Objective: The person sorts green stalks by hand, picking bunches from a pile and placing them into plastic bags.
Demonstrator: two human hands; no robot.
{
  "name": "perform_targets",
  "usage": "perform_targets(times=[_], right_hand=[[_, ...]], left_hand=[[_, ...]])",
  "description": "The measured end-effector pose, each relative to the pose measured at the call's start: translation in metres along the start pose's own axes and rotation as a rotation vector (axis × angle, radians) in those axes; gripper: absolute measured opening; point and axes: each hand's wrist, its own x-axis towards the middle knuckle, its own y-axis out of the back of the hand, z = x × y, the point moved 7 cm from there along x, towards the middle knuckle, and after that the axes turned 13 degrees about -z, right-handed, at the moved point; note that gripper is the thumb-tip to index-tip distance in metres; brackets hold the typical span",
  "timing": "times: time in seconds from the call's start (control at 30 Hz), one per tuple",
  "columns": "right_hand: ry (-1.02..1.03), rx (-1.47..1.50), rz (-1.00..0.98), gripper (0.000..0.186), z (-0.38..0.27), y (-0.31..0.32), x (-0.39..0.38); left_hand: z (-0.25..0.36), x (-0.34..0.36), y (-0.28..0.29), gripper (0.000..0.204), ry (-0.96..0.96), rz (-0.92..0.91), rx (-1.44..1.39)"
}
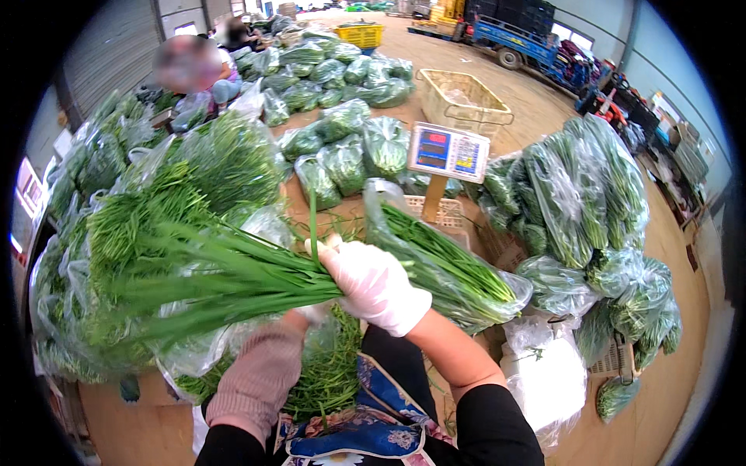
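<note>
Warehouse floor — right hand [377,283] fingers clamp chive bunch [210,272] lying crosswise, tips leftward; left hand's unclear.

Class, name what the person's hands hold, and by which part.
Right hand grips a bunch of green chives at its stem end; left hand, mostly hidden, supports it below.

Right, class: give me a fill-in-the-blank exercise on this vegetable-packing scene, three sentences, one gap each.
1. The right hand wears a thin glove coloured ____.
2. Both hands grip a bundle of long green chives, whose leafy tips point to the person's ____.
3. The digital scale stands on a ____ post, behind a clear bag of chives.

Missing words: white; left; wooden
</note>
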Motion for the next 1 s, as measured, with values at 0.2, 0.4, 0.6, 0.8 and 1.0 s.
perform_targets(times=[0.2,0.4,0.6,0.8,1.0], right_hand=[[-0.218,-0.128,-0.084,0.056,0.126,0.025,-0.058],[-0.975,0.110,-0.476,0.026,0.325,-0.139,-0.231],[-0.648,0.138,-0.573,0.099,0.314,-0.083,-0.209],[-0.452,-0.030,-0.254,0.084,0.239,-0.028,-0.152],[-0.228,0.612,-0.180,0.044,0.127,-0.070,-0.103]], left_hand=[[-0.061,0.127,-0.109,0.038,-0.211,-0.268,1.165],[-0.106,0.159,-0.050,0.014,0.400,-0.331,0.350],[-0.033,0.189,-0.134,0.106,0.572,-0.716,0.741],[0.211,0.267,-0.122,0.069,-0.308,-0.094,1.349],[0.125,0.080,0.010,0.030,-0.513,-0.703,2.093]])
